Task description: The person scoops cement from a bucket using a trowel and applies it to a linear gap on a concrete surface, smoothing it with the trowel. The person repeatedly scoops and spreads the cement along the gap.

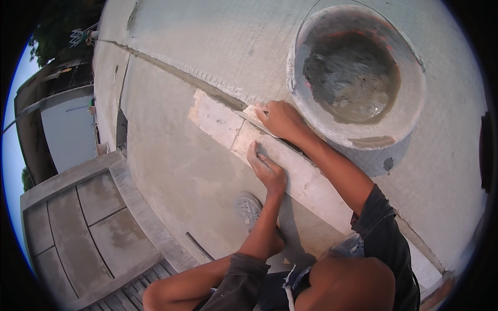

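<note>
My right hand (280, 116) grips a thin flat tool (247, 116), partly hidden under my fingers, along a mortar-filled groove (181, 75) in the pale concrete. Just below, my left hand (267, 168) rests with loosely bent, parted fingers on a whitish strip of board (308, 186) beside the groove. A large round bucket (404, 101) with a coated rim stands right of my right hand, holding wet grey mortar (353, 78).
My grey shoe (246, 207) is below my left hand on the concrete surface (166, 155). At the lower left are a grooved concrete panel (72, 233) and a dark bar (199, 246). A white wall (65, 132) and dark structures stand at the upper left.
</note>
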Action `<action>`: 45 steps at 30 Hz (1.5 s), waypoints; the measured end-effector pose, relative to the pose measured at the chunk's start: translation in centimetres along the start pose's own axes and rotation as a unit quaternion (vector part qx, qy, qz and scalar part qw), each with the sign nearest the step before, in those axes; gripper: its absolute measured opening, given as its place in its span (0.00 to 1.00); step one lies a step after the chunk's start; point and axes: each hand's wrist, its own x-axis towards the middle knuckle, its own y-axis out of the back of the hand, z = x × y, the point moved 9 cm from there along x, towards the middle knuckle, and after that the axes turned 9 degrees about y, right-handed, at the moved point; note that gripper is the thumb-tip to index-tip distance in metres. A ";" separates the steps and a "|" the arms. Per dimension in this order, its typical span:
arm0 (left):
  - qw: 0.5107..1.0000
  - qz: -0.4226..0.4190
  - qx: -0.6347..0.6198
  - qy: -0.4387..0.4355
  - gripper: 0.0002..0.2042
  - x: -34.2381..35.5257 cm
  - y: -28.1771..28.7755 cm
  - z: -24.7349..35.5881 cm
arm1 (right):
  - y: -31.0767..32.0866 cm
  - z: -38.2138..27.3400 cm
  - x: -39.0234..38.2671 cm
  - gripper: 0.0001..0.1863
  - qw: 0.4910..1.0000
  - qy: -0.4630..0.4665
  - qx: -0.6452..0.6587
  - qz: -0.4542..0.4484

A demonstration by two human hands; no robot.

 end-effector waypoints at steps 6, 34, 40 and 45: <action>1.000 -0.003 -0.011 -0.005 0.20 -0.1 -0.1 0.3 | 0.3 2.0 -2.1 0.27 0.997 0.001 -0.075 -0.021; 0.989 -0.084 0.098 -0.074 0.23 0.5 -2.4 -0.6 | 17.4 6.9 -38.4 0.22 0.953 -0.281 -0.031 -0.107; 0.987 -0.079 0.104 -0.091 0.22 0.6 -2.6 0.8 | 14.2 7.9 -32.8 0.23 0.983 -0.181 -0.038 0.000; 0.989 -0.069 0.100 -0.090 0.22 0.5 -2.3 0.4 | 14.3 8.2 -33.0 0.21 0.982 -0.184 -0.039 -0.014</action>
